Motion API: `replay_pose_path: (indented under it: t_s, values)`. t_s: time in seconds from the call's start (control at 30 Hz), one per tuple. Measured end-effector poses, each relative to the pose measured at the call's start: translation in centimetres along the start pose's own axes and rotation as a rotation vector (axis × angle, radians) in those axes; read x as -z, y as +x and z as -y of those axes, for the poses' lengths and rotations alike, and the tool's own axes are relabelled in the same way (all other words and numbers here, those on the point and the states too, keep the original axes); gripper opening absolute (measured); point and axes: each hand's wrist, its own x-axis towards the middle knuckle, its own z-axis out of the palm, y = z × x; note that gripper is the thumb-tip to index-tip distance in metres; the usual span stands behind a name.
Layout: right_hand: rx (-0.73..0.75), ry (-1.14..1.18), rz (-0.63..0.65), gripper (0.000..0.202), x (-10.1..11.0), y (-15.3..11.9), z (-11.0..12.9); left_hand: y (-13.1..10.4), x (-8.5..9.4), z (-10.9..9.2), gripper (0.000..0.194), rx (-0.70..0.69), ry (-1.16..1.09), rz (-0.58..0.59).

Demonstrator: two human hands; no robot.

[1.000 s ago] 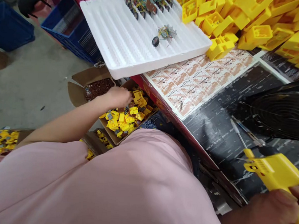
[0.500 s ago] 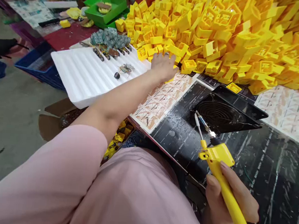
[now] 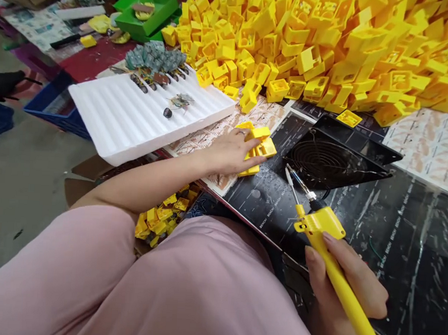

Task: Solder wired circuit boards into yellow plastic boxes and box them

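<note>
My left hand lies over several small yellow plastic housings, its fingers curled around and between them on the table's near part. Some of these pieces are partly hidden under the fingers. My right hand is wrapped around the yellow handle of a soldering iron. Its metal tip and a thin white-ended feed tube point up and left, in front of a black fan with a wire guard. A big heap of yellow housings fills the back of the table.
To the left, a white foam tray carries small greyish parts with wires and a round black piece. Green bins stand behind it. Below the table edge is a box of yellow parts. A blue crate is at far left.
My left hand has come back from the heap toward me, bringing several yellow housings with it. My right hand and the soldering iron have hardly moved.
</note>
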Motion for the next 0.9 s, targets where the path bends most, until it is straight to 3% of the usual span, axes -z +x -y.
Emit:
replay_pose_path:
  t_s: [0.1, 0.23, 0.27, 0.33, 0.4, 0.47, 0.53, 0.67, 0.77, 0.9]
  values:
    - [0.068, -0.025, -0.113, 0.033, -0.6, 1.6, 1.7, -2.4, -1.0, 1.1, 0.064, -0.015, -0.063, -0.047]
    - [0.167, -0.026, 0.034, 0.030, -1.8, 3.4, 2.7, -4.4, -1.7, 3.7, 0.058, 0.047, -0.133, -0.302]
    - [0.193, -0.037, 0.066, 0.029, -2.1, 3.8, 2.8, -4.9, -1.7, 4.3, 0.056, 0.045, -0.172, -0.297]
    - [0.201, -0.036, 0.113, 0.028, -2.8, 4.3, 3.0, -5.9, -1.9, 5.2, 0.056, 0.014, -0.230, -0.172]
    - [0.181, -0.013, 0.151, 0.024, -3.9, 4.7, 3.3, -6.8, -2.2, 5.8, 0.058, 0.003, -0.210, -0.022]
    - [0.186, -0.013, 0.185, 0.030, -5.3, 5.1, 3.9, -7.5, -2.4, 6.1, 0.059, 0.015, -0.159, 0.038]
    - [0.206, -0.052, 0.197, 0.036, -7.0, 5.4, 4.5, -7.9, -2.7, 6.2, 0.058, 0.020, -0.152, -0.036]
    - [0.205, -0.134, 0.224, 0.024, -9.9, 5.7, 5.2, -7.8, -3.1, 6.1, 0.059, -0.101, -0.080, -0.340]
    - [0.196, -0.146, 0.187, 0.021, -10.1, 5.5, 4.9, -7.6, -3.5, 5.9, 0.064, -0.140, -0.001, -0.284]
    - [0.190, -0.150, 0.173, 0.031, -8.1, 5.1, 4.4, -7.7, -3.7, 5.6, 0.054, -0.130, 0.062, -0.224]
